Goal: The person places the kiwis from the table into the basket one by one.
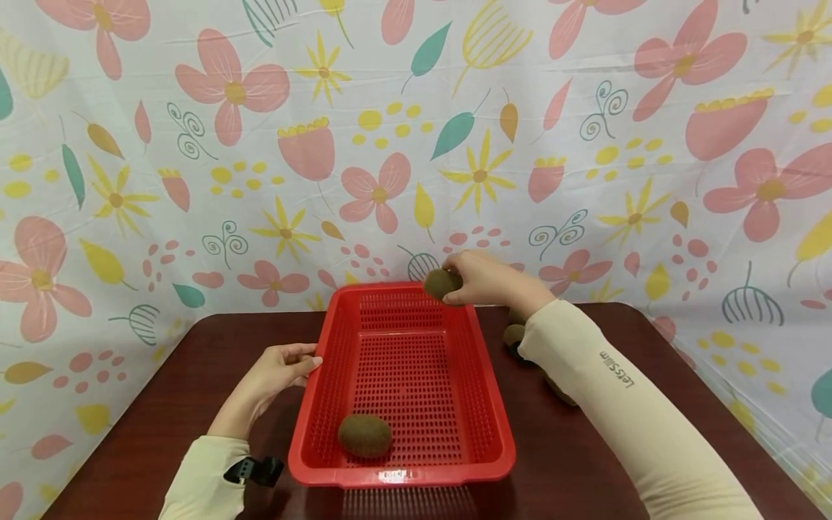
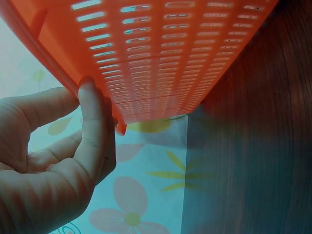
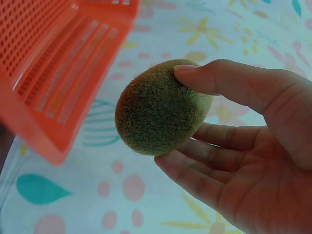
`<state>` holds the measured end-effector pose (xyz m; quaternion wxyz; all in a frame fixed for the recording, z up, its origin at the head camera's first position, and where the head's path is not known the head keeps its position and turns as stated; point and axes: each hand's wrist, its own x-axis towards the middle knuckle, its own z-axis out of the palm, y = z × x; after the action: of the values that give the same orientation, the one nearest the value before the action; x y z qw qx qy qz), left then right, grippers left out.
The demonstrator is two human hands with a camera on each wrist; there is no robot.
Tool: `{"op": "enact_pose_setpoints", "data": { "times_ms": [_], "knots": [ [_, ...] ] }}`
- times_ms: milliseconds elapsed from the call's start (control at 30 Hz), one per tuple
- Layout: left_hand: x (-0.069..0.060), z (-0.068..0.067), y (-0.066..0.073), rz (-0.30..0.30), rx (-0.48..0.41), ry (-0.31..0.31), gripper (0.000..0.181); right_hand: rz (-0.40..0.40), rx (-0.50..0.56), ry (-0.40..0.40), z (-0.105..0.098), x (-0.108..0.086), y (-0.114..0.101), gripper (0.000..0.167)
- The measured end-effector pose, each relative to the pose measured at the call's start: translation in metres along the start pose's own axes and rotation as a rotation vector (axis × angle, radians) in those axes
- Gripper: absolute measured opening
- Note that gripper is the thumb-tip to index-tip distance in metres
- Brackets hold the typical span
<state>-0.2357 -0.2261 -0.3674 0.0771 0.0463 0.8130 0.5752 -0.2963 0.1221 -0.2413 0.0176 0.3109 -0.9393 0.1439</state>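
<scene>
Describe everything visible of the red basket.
The red basket is rectangular and looks plastic, with slotted walls and base and a solid rim. It sits open side up on the dark table, short end toward the camera. One kiwi lies inside, toward the near left; the left hand holds the left rim.

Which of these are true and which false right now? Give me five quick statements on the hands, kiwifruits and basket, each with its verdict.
1. The right hand holds a kiwifruit. True.
2. Two kiwifruits lie inside the red plastic basket. False: one lies there, near its left front corner.
3. The left hand holds a kiwifruit. False: its fingers are at the basket's left rim.
4. Other kiwifruits lie on the table, right of the basket. True; the right sleeve partly hides them.
5. The basket's floor is solid. False: it is perforated.
</scene>
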Motion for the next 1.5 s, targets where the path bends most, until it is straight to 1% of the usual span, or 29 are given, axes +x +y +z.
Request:
{"op": "enact_pose_setpoints", "data": {
  "times_ms": [200,300,467,567,700,867,1067,1167,1300,1500],
  "knots": [
    [0.000,-0.001,0.000,0.008,0.003,-0.009,0.044,-0.031,0.049,-0.016,0.009,0.016,-0.016,0.051],
    [0.001,-0.001,0.000,0.005,0.005,-0.007,0.044,-0.030,0.065,-0.038,0.015,0.024,-0.025,0.051],
    [0.002,-0.001,-0.001,0.006,0.011,-0.002,0.044,-0.032,0.112,-0.087,0.029,0.035,-0.042,0.050],
    [0.002,-0.001,0.000,0.012,0.011,-0.001,0.043,-0.050,0.148,-0.114,0.039,0.040,-0.051,0.047],
    [0.003,-0.001,0.000,0.014,0.012,-0.002,0.044,-0.073,0.151,-0.146,0.055,0.046,-0.060,0.042],
    [0.003,-0.002,-0.002,0.003,0.011,-0.003,0.045,-0.088,0.131,-0.192,0.076,0.049,-0.068,0.037],
    [0.002,-0.002,-0.003,0.011,0.001,-0.014,0.046,-0.091,0.097,-0.246,0.096,0.050,-0.075,0.035],
    [0.003,-0.002,-0.003,0.008,0.001,-0.010,0.046,-0.102,0.083,-0.268,0.105,0.051,-0.077,0.033],
    [0.003,-0.002,-0.004,0.008,0.002,-0.006,0.046,-0.108,0.065,-0.299,0.115,0.050,-0.081,0.026],
    [0.001,-0.001,-0.002,-0.009,0.000,-0.009,0.050,-0.107,-0.001,-0.358,0.127,0.049,-0.088,0.018]
  ]
}}
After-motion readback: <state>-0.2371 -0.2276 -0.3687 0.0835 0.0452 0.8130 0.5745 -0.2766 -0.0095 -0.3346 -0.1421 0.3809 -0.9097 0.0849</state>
